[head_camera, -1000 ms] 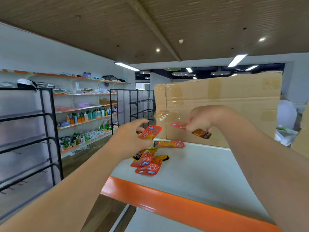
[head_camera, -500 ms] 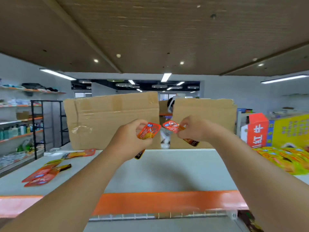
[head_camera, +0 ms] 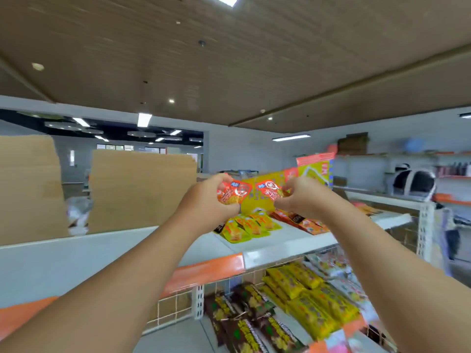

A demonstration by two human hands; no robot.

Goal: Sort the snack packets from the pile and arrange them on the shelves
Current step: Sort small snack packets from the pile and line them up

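My left hand (head_camera: pixel 209 200) grips a small orange-red snack packet (head_camera: pixel 234 193) held up at chest height. My right hand (head_camera: pixel 300 197) pinches a second orange-red packet (head_camera: pixel 267 191) close beside the first. Both hover above the white top shelf (head_camera: pixel 280 240), over a row of yellow packets (head_camera: pixel 247 226) and a row of red and dark packets (head_camera: pixel 303 221) lying flat. A yellow and red display box (head_camera: pixel 313 171) stands behind them.
Two cardboard sheets (head_camera: pixel 137 189) stand along the back of the shelf at left. The shelf's front edge carries an orange strip (head_camera: pixel 204 273). The lower shelf holds yellow packets (head_camera: pixel 311 301) and dark brown packets (head_camera: pixel 244 324). Wall shelves (head_camera: pixel 433 156) run at far right.
My view has swung to the right, from the packets lying at the shelf's left end to the sorted rows at the right. Both hands kept their packets and travelled along.
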